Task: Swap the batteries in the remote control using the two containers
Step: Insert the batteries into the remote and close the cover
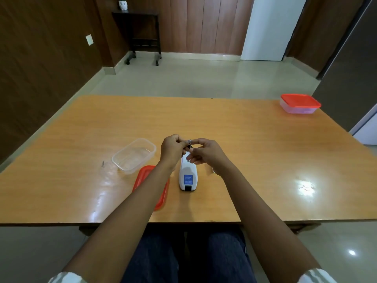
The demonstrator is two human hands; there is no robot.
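Together, left hand (pixel 172 152) and right hand (pixel 206 154) pinch grey piece (pixel 189 141) over rounded white remote (pixel 187 175)

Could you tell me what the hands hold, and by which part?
The left hand and right hand pinch a small grey item, likely a battery, between fingertips over the remote; which part is unclear.

Even indoor light, med bright; lamp glare on desk (pixel 305 186) lower right, glint on floor (pixel 352 252); fisheye bend at edges, slightly soft
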